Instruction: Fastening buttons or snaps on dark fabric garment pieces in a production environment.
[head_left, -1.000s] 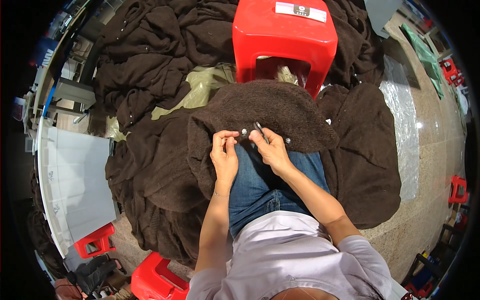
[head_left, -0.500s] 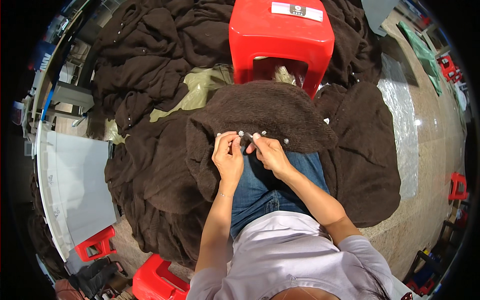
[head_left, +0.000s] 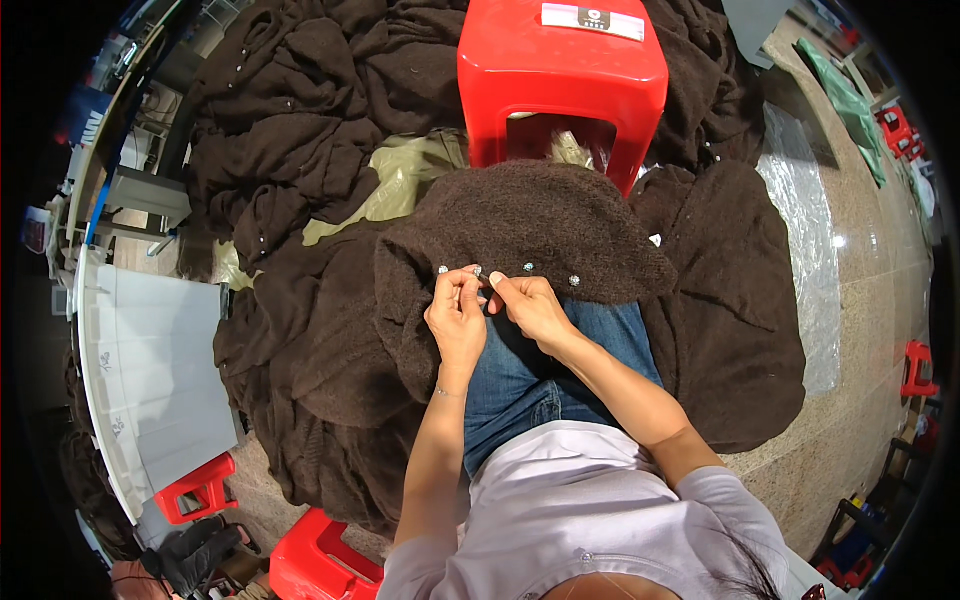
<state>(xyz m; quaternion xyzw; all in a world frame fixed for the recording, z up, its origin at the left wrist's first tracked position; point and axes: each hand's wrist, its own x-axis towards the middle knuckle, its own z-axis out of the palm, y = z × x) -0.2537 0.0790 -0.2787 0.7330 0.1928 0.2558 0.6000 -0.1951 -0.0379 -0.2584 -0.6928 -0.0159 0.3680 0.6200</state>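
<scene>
Across my lap lies a fuzzy dark-brown knitted garment (head_left: 530, 215). Its near edge carries a row of sparkly round buttons (head_left: 574, 281). My left hand (head_left: 458, 308) pinches that edge with thumb and fingers, right by one button (head_left: 478, 271). Close against it, my right hand (head_left: 530, 308) is closed around a small grey metal tool, whose tip meets the garment near the same button. The fingers cover most of the tool, so its exact kind is hidden.
A red plastic stool (head_left: 565, 75) stands ahead, a white-and-pink packet (head_left: 593, 21) on top. Heaps of brown knitwear (head_left: 290, 170) surround me, over yellowish plastic sheeting (head_left: 400, 175). A white board or bin (head_left: 160, 370) is at left; clear plastic film (head_left: 805, 250) lies on the floor at right.
My right hand has moved slightly left, bringing the metal tool up to the button by my left fingers. The tool shows less now. My left hand stays nearly in place.
</scene>
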